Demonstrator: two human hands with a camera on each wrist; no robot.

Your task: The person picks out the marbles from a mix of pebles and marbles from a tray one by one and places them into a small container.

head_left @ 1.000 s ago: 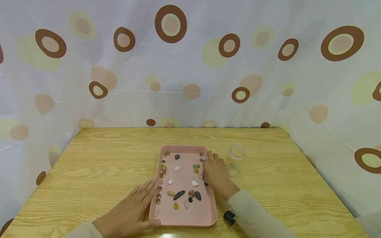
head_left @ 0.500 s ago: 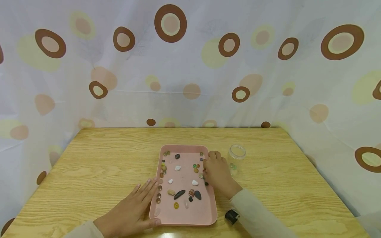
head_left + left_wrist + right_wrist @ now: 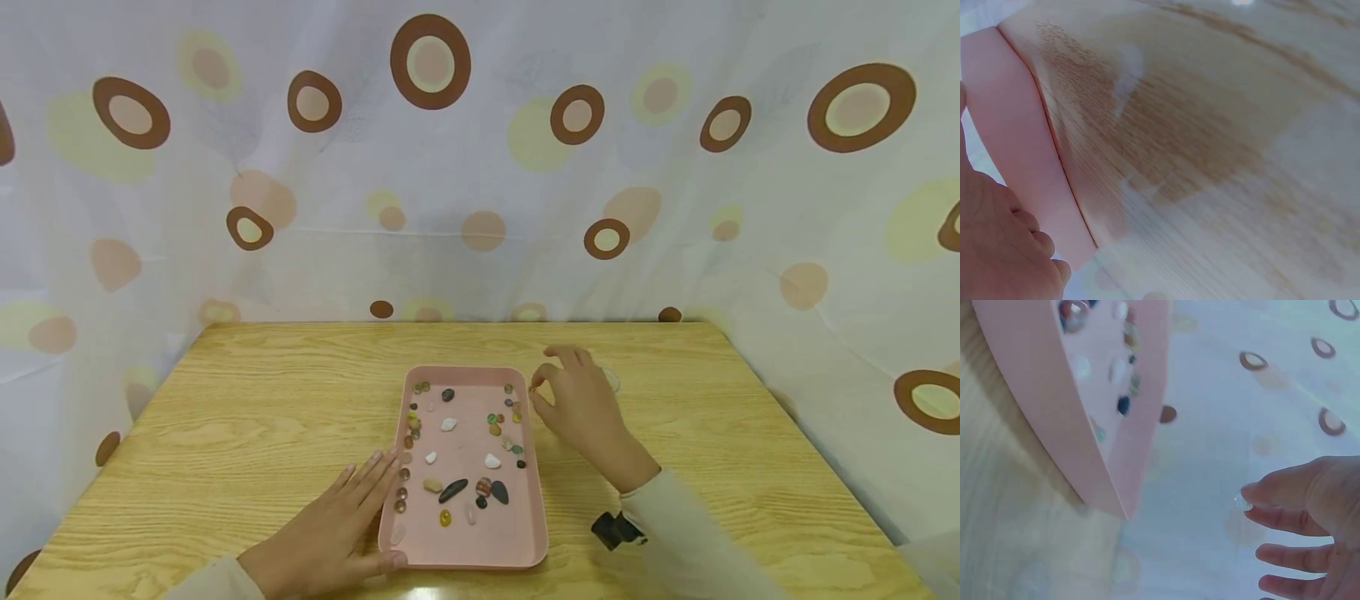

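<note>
My left hand [image 3: 330,525] lies along the left side of a pink tray [image 3: 480,550], its fingers straight at the rim; the left wrist view shows that hand [image 3: 1004,244] against the tray's outer wall [image 3: 1035,144]. Just outside the tray's right rim, my right hand [image 3: 585,408] pinches a small clear glass bead [image 3: 1243,501] between thumb and index finger, the other fingers spread apart. Small stones lie in the tray, among them white ones [image 3: 492,461], a long dark one [image 3: 453,491] and a yellow one [image 3: 446,517].
Behind my right hand stands a clear jar, mostly hidden, with part of its rim [image 3: 613,380] showing. The wooden table [image 3: 285,383] extends around the tray. A patterned curtain [image 3: 480,167] hangs along the back and sides.
My right hand has lifted out of the tray's right side and moved right and up with the bead, now covering most of the jar. The left hand stays on the tray.
</note>
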